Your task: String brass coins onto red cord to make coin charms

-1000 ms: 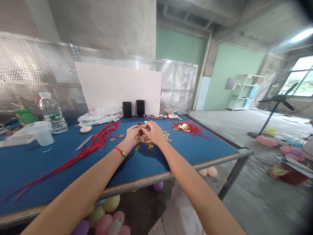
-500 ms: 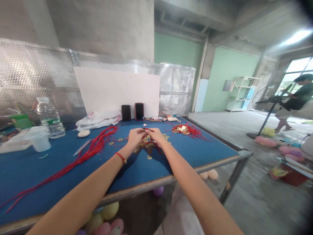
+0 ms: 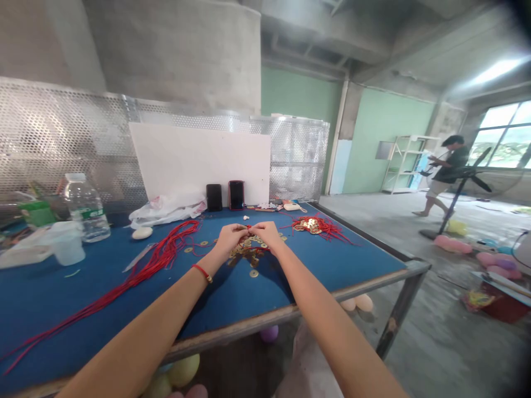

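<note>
Fingertips of my left hand [image 3: 230, 239] and my right hand [image 3: 266, 234] meet above the blue table [image 3: 174, 298], pinching a red cord [image 3: 249, 227] between them. Beneath them lies a loose pile of brass-coloured coins with holes [image 3: 244, 254], and a single coin [image 3: 254, 273] sits nearer me. A long bundle of red cords [image 3: 160, 254] stretches across the table on the left. To the right rests a heap of coins tied with red cords [image 3: 313, 224]. My fingers partly hide the piece of cord they grip.
Two black phone-like devices [image 3: 236, 195] lean against a white board [image 3: 199, 157] at the back. A water bottle [image 3: 86, 210], a plastic cup [image 3: 68, 246] and a plastic bag [image 3: 166, 210] stand left. Past the table's right edge are a fan [image 3: 456, 190], balloons [image 3: 452, 244] and a walking person [image 3: 448, 171].
The view has tilted up slightly. Both hands stay together with the red cord, fingers shifted a little. The person in the background has walked left, past the fan.
</note>
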Motion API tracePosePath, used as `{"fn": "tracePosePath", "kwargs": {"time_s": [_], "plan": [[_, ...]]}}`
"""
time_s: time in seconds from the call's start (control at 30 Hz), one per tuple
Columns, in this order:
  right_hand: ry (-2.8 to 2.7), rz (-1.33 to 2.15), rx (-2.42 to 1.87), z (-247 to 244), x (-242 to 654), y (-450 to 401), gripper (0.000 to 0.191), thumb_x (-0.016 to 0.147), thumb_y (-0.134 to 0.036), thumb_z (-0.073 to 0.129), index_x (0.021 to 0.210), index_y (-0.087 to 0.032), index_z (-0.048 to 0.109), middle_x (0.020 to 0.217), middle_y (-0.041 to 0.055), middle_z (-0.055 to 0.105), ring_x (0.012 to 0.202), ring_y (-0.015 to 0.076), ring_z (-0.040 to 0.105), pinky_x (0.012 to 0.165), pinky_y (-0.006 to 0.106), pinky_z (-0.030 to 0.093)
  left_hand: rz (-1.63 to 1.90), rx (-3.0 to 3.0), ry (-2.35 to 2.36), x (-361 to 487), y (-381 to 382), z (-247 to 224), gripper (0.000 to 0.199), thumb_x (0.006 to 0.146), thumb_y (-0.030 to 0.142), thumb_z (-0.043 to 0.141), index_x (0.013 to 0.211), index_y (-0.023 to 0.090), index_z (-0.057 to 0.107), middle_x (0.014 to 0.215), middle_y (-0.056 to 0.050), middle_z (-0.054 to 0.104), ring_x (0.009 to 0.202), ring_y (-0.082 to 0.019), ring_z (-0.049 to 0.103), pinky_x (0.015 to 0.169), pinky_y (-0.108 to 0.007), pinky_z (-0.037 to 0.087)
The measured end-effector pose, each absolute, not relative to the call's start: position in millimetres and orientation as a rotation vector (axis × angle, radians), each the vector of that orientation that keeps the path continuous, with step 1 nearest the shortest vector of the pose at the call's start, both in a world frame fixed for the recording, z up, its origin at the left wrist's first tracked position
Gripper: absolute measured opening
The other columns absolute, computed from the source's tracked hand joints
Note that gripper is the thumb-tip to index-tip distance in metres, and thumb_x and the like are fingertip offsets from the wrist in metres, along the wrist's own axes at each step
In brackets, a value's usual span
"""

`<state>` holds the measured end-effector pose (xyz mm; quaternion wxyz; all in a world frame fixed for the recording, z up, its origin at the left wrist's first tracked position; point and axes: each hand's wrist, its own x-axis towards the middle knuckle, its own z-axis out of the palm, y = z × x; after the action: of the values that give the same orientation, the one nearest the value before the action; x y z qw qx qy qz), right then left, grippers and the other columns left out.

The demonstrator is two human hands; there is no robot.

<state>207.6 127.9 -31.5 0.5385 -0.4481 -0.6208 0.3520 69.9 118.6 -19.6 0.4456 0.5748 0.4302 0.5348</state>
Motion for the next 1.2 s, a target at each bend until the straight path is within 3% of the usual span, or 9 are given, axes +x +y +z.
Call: {"fn": "tracePosePath", "kwargs": {"time_s": [0.07, 0.23, 0.43, 0.6, 0.8, 1.0, 1.2], "plan": [[-1.441, 0.843, -1.042, -33, 207, 131, 0.011, 0.064, -0.024, 0.065, 0.063, -0.015, 0.071, 0.06, 0.0007, 0.065, 0.062, 0.0131, 0.055, 0.064, 0.024, 0.041, 1.261, 1.306, 1.044, 71, 118, -17, 0.004, 0.061, 0.015, 0.068, 0.058, 0.013, 0.066, 0.053, -0.002, 0.062, 0.048, -0.01, 0.05, 0.048, -0.02, 0.038], [-1.403, 0.875, -0.994, -32, 207, 130, 0.011, 0.061, -0.027, 0.067, 0.061, -0.016, 0.068, 0.057, -0.0008, 0.063, 0.059, 0.0123, 0.053, 0.062, 0.024, 0.041, 1.175, 0.968, 0.997, 73, 117, -12, 0.017, 0.071, 0.005, 0.058, 0.057, 0.01, 0.065, 0.053, -0.005, 0.062, 0.048, -0.01, 0.055, 0.051, -0.02, 0.046], [-1.441, 0.824, -0.964, -30, 207, 128, 0.01, 0.062, -0.026, 0.065, 0.06, -0.016, 0.067, 0.056, -0.0015, 0.061, 0.058, 0.0118, 0.051, 0.061, 0.024, 0.04, 1.169, 0.91, 0.965, 71, 115, -9, 0.017, 0.08, 0.008, 0.055, 0.067, 0.008, 0.066, 0.058, -0.007, 0.065, 0.051, -0.013, 0.062, 0.051, -0.021, 0.049], [-1.458, 0.839, -0.949, -29, 207, 127, 0.012, 0.065, -0.026, 0.063, 0.064, -0.016, 0.068, 0.058, -0.0014, 0.061, 0.061, 0.0123, 0.053, 0.063, 0.024, 0.041, 1.184, 0.997, 0.889, 64, 120, -17, 0.005, 0.074, 0.008, 0.067, 0.071, 0.011, 0.066, 0.066, -0.007, 0.069, 0.056, -0.014, 0.065, 0.055, -0.022, 0.052], [-1.496, 0.815, -0.899, -31, 207, 128, 0.016, 0.069, -0.03, 0.063, 0.07, -0.016, 0.071, 0.064, -0.0006, 0.065, 0.063, 0.013, 0.055, 0.065, 0.024, 0.041, 1.195, 1.008, 0.874, 59, 128, -23, 0.008, 0.069, 0.011, 0.074, 0.074, 0.012, 0.068, 0.068, -0.007, 0.07, 0.055, -0.013, 0.064, 0.055, -0.023, 0.053], [-1.645, 0.421, -0.941, -35, 208, 130, 0.017, 0.075, -0.028, 0.059, 0.071, -0.017, 0.072, 0.058, -0.0007, 0.062, 0.056, 0.0123, 0.051, 0.057, 0.023, 0.036, 1.128, 0.976, 0.941, 61, 123, -19, 0.007, 0.071, 0.012, 0.073, 0.076, 0.009, 0.07, 0.065, -0.007, 0.068, 0.051, -0.012, 0.06, 0.046, -0.021, 0.047], [-1.769, 0.122, -0.991, -32, 208, 123, 0.017, 0.082, -0.026, 0.057, 0.075, -0.02, 0.072, 0.074, 0.0017, 0.068, 0.068, 0.0139, 0.056, 0.064, 0.023, 0.036, 1.118, 1.073, 0.999, 59, 121, -16, 0.012, 0.065, 0.015, 0.078, 0.07, 0.009, 0.068, 0.061, -0.005, 0.065, 0.047, -0.01, 0.055, 0.044, -0.02, 0.042]]}}
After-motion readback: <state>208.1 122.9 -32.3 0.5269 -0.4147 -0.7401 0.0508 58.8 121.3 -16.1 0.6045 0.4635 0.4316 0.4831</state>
